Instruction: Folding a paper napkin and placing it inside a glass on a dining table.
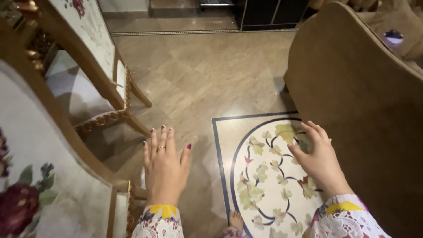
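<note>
My left hand is held out flat above the floor, fingers spread, a ring on one finger, holding nothing. It hovers just right of a wooden chair with white floral upholstery. My right hand is open too, fingers apart, close to the side of a brown upholstered sofa, and I cannot tell whether it touches it. Both sleeves are white lace with yellow and red flowers. My bare foot shows below, on the floor.
A second gilded wooden chair stands at the upper left. The beige marble floor carries an inlaid leaf-pattern medallion. A dark cabinet stands at the far end. A small purple object lies on the sofa.
</note>
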